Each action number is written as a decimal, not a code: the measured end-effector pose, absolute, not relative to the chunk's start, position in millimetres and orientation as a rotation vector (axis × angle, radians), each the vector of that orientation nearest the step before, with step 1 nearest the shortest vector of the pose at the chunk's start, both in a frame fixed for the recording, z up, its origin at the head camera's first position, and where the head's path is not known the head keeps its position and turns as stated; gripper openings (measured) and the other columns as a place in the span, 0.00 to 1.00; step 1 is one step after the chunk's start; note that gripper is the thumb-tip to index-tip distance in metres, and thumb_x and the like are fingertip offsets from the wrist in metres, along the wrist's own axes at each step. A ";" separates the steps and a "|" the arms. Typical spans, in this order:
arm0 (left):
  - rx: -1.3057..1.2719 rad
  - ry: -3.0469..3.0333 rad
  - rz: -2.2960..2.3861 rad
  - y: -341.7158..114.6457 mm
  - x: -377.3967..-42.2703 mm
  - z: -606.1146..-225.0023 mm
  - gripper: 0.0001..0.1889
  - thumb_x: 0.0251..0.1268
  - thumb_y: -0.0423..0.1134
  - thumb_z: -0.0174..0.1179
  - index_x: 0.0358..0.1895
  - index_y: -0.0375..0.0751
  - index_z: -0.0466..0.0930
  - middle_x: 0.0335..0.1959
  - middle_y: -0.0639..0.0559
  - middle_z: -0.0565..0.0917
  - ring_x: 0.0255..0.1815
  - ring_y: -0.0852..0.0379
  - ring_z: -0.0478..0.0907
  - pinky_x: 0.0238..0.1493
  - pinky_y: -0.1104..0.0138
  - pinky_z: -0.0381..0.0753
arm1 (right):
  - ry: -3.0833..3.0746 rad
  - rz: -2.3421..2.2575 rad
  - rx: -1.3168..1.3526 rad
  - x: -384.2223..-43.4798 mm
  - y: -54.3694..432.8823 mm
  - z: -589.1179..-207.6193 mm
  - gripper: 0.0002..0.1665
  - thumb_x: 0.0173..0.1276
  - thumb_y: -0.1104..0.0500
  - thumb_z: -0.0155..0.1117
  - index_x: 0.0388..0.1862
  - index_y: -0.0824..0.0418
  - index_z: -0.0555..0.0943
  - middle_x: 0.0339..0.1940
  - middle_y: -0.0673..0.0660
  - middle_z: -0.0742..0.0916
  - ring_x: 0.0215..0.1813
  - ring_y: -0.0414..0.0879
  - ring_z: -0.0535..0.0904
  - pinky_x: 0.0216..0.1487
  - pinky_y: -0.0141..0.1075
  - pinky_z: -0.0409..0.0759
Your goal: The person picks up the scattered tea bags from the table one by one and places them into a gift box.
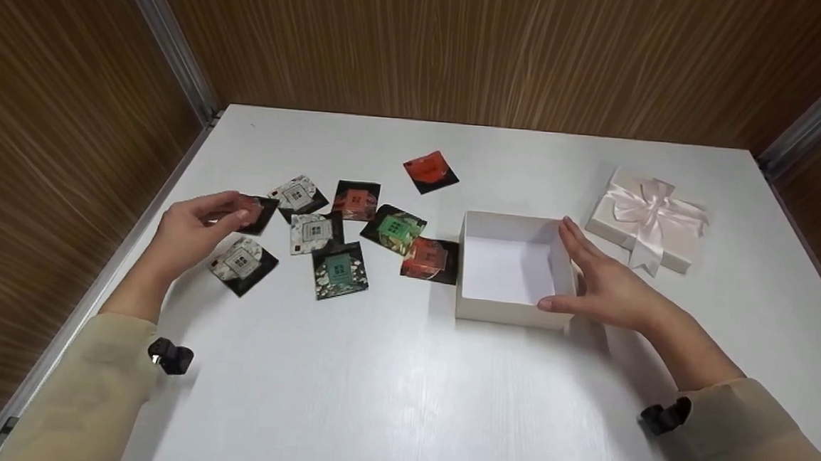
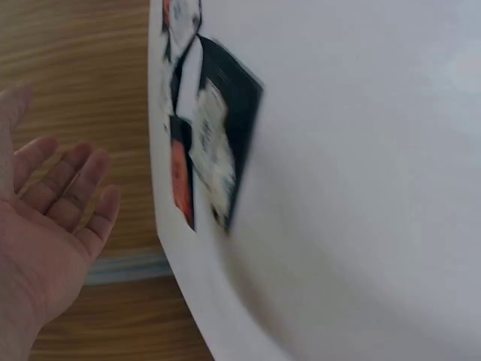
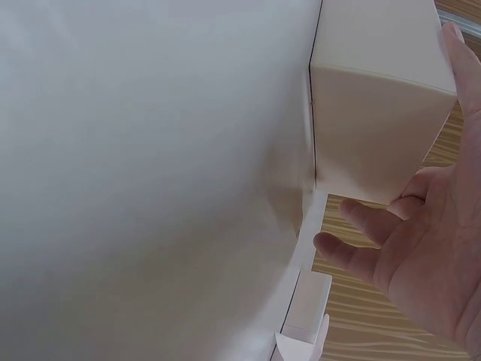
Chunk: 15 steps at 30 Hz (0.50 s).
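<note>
My left hand (image 1: 193, 231) hovers over a red-and-black sachet (image 1: 258, 217) at the left of the table, part of which the fingers hide. In the left wrist view, the fingers (image 2: 73, 194) look loosely bent with nothing between them. Just below lies a white-and-black sachet (image 1: 241, 263). My right hand (image 1: 610, 289) is spread against the right side of an uncovered white box (image 1: 512, 313). Its thumb rests on the front rim and a fingertip touches the far right corner. In the right wrist view, other fingers (image 3: 349, 254) stand off the box wall (image 3: 376, 128).
Several more flat square sachets lie left of the box, including a green one (image 1: 394, 229), a teal one (image 1: 340, 270) and a red one (image 1: 432, 171) farther back. A lid with a pink bow (image 1: 654, 210) sits at the back right. Wood-grain panels (image 1: 464, 55) border the table.
</note>
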State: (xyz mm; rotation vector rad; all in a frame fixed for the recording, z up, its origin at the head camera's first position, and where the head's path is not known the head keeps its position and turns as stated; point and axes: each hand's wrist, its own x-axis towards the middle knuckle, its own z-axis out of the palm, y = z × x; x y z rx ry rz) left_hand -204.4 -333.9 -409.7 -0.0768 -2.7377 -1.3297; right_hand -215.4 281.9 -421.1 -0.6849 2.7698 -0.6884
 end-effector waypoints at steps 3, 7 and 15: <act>-0.075 -2.756 -1.392 -346.4 -200.6 -421.2 0.30 0.78 0.49 0.65 0.74 0.35 0.76 0.63 0.38 0.85 0.61 0.56 0.81 0.54 0.80 0.76 | 2.767 -0.702 -0.687 -215.2 281.4 -420.1 0.76 0.63 0.28 0.75 0.90 0.54 0.38 0.90 0.51 0.42 0.85 0.66 0.54 0.75 0.64 0.64; -0.039 -2.842 -1.430 -359.8 -197.2 -433.5 0.32 0.79 0.49 0.65 0.77 0.36 0.73 0.68 0.36 0.81 0.66 0.50 0.79 0.56 0.80 0.73 | 2.768 -0.710 -0.679 -215.3 281.3 -420.5 0.76 0.62 0.28 0.76 0.90 0.55 0.39 0.90 0.51 0.43 0.85 0.66 0.52 0.76 0.64 0.62; 0.062 -2.999 -1.483 -370.4 -194.9 -446.7 0.40 0.73 0.53 0.70 0.81 0.38 0.67 0.75 0.39 0.75 0.76 0.39 0.68 0.66 0.64 0.67 | 2.776 -0.708 -0.686 -215.7 280.9 -421.4 0.76 0.62 0.28 0.76 0.90 0.56 0.39 0.90 0.53 0.43 0.85 0.66 0.53 0.76 0.65 0.62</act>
